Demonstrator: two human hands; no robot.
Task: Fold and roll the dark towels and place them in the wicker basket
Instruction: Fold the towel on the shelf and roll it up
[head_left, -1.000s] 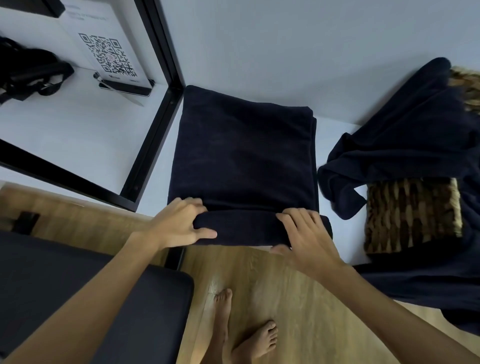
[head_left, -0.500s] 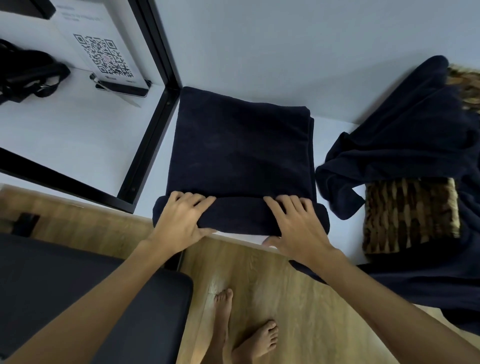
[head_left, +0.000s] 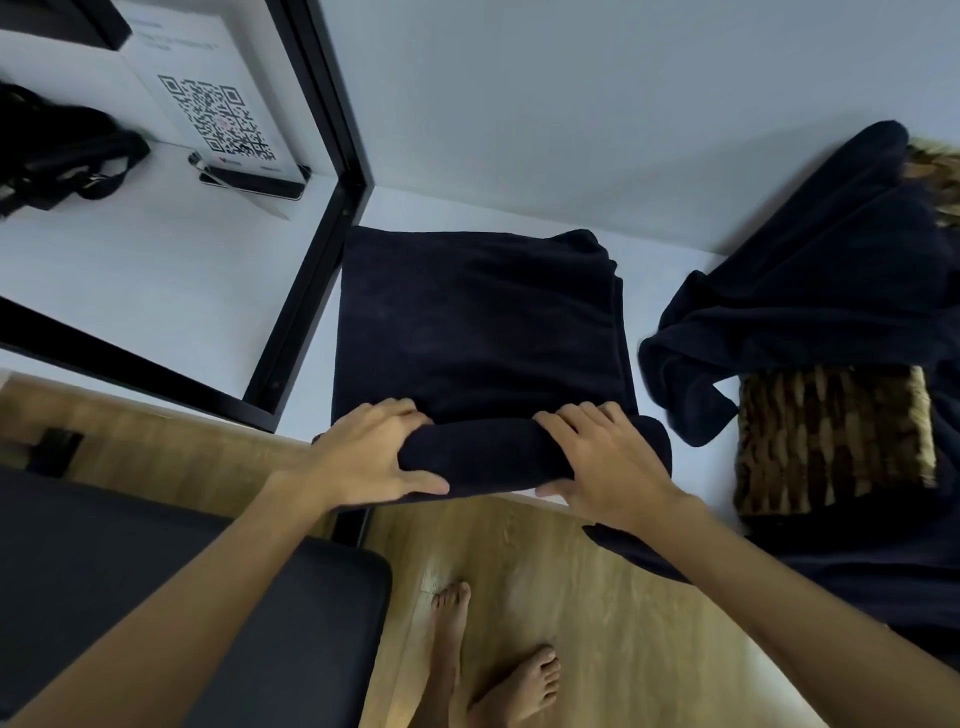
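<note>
White desk (head_left: 467, 208) was seen running to a pale wall at the back, its near edge met by a wood floor (head_left: 597, 597). Bare desk surface was left behind the folded towel and in a narrow strip on either side of it. A black frame (head_left: 311, 291) was set along the towel's left edge, nearly touching. A heap of dark towels (head_left: 810, 291) was draped over the wicker basket (head_left: 831, 431) at the right, well clear of the work but close to the roll's right end. The folded dark towel (head_left: 478, 322) was laid flat at desk centre, its near end rolled into a thick tube at the desk's front edge. The left hand (head_left: 374, 457) was curled round the roll's left end, thumb underneath. The right hand (head_left: 608, 462) was wrapped over the right part, fingers across the top. A QR-code sign (head_left: 218, 119) was noted far left.
</note>
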